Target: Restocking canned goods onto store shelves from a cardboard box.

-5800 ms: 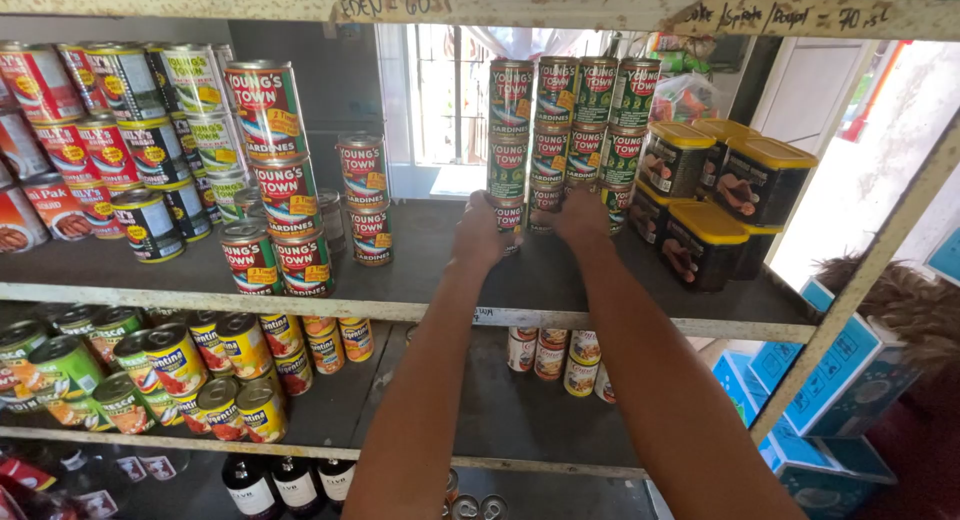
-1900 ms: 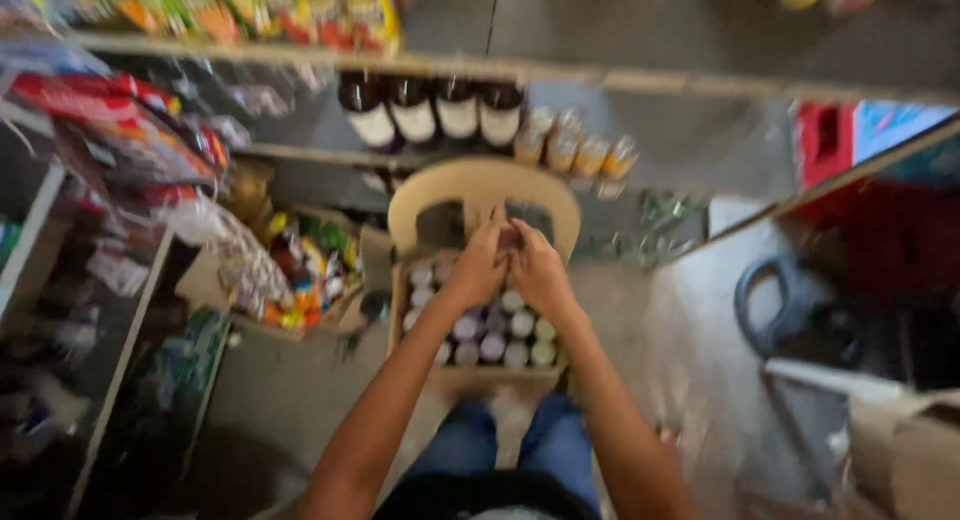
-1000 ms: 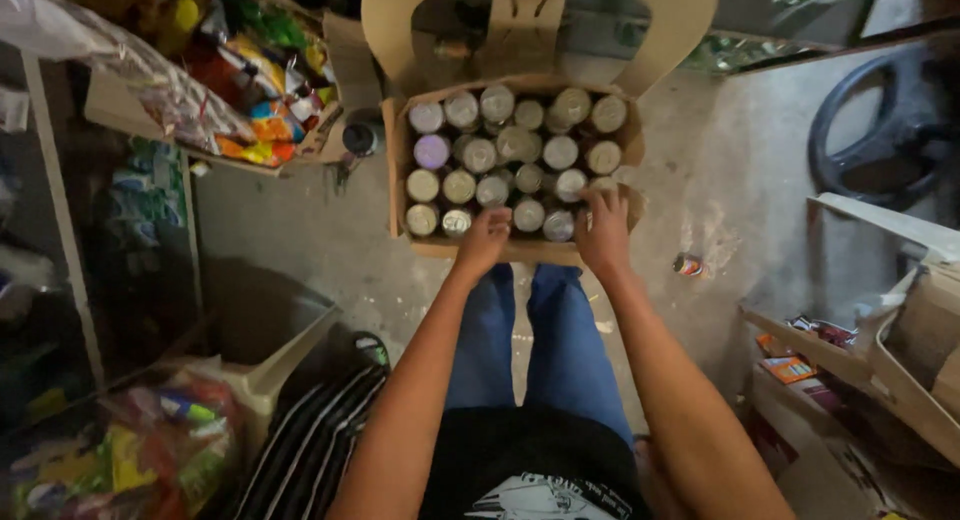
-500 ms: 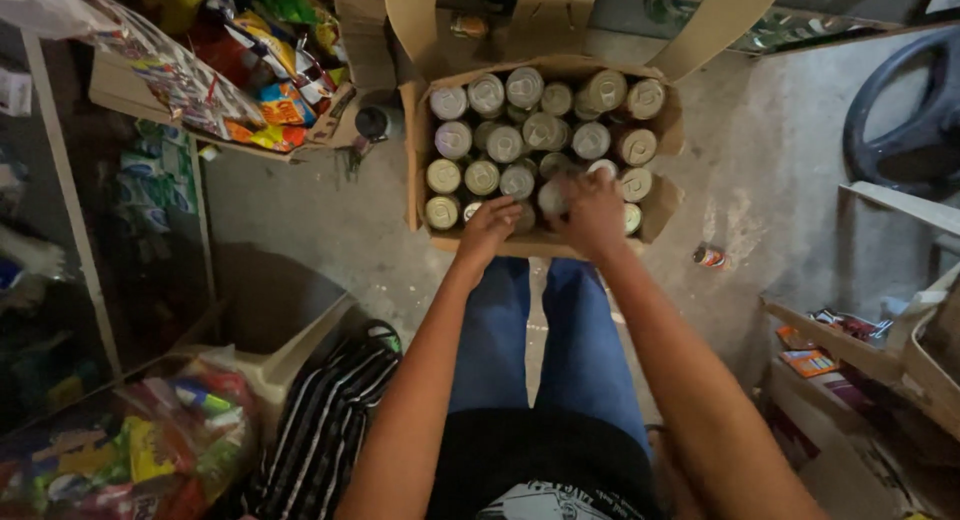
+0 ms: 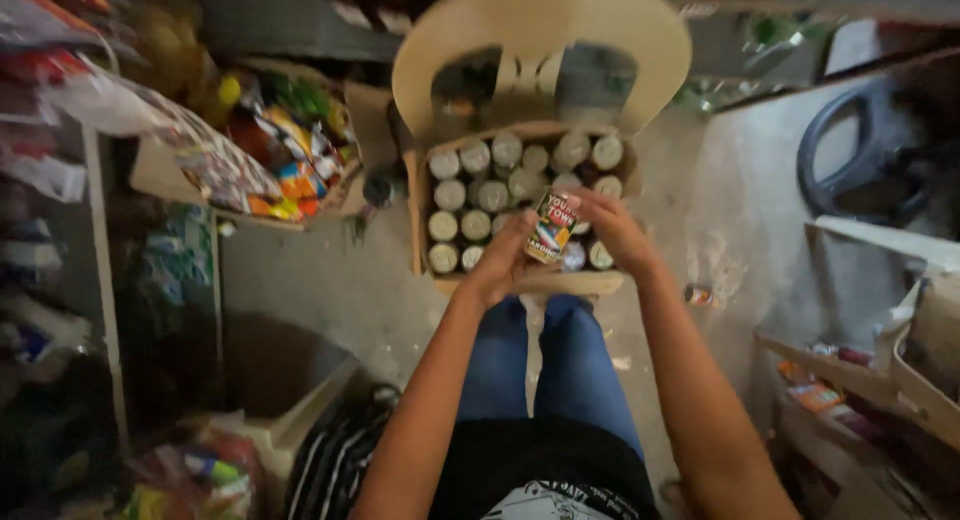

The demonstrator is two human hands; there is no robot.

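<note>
Head view is showing a labelled can [image 5: 551,226] being held tilted above an open cardboard box [image 5: 420,220] full of upright cans [image 5: 478,195]. The left hand [image 5: 503,263] and right hand [image 5: 613,230] are both grasping it with curled fingers. The box is sitting on a tan plastic chair [image 5: 540,30], beside a shelf of colourful packets [image 5: 270,160].

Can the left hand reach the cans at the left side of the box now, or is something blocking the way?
Probably yes. The left hand is right over the box, and the cans on that side lie uncovered. But both hands now hold one can, so the left hand must let go first.
</note>
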